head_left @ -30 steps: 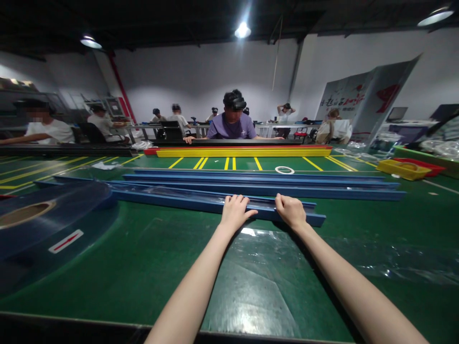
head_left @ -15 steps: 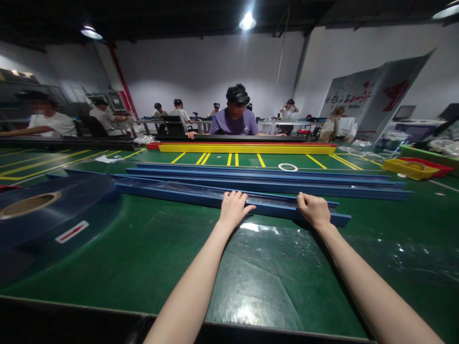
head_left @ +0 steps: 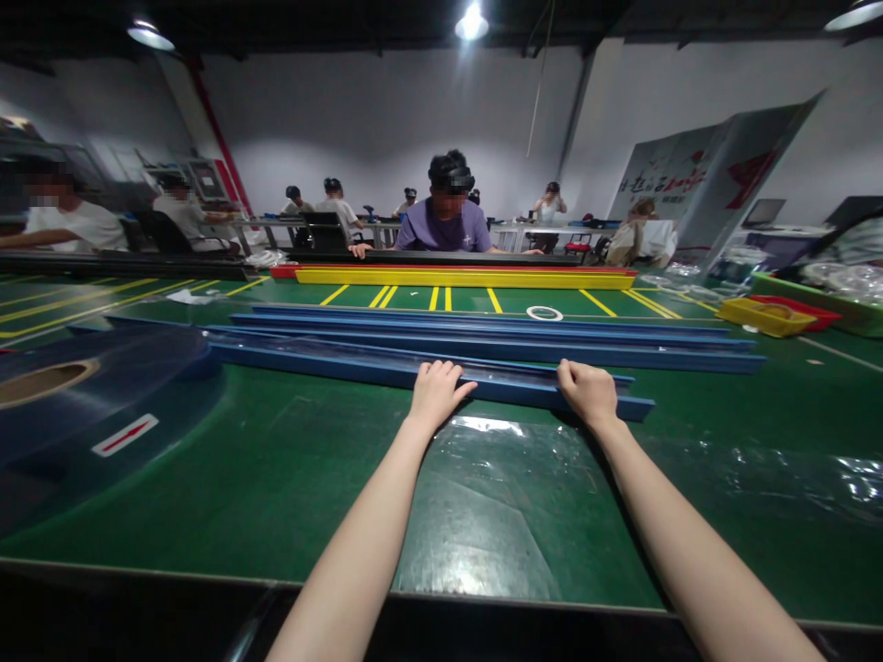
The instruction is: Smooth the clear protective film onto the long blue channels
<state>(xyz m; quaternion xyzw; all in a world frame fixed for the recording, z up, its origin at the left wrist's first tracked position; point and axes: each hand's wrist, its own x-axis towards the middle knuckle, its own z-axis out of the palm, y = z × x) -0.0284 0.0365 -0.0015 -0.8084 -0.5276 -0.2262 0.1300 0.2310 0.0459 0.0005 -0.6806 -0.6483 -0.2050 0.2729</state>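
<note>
A long blue channel [head_left: 310, 361] lies slightly slanted across the green table, with clear plastic film inside its trough. My left hand [head_left: 437, 395] is on its near wall, fingers curled over into the trough and thumb stretched out to the right. Further along, close to the right end, my right hand [head_left: 590, 393] is closed in a fist at the same channel; its fingertips are hidden. Between my forearms, a clear plastic sheet [head_left: 483, 524] lies flat on the table.
Behind the held channel lie more blue channels [head_left: 497, 345]. A large roll of clear film [head_left: 158, 377] stands at left. Yellow and red bars [head_left: 469, 278] lie further back, before a co-worker [head_left: 441, 225]. A white ring [head_left: 544, 313] and yellow tray [head_left: 765, 317] are at right.
The whole view has shifted slightly, so everything appears a little further left and higher. Both hands keep their places on the blue channel.
</note>
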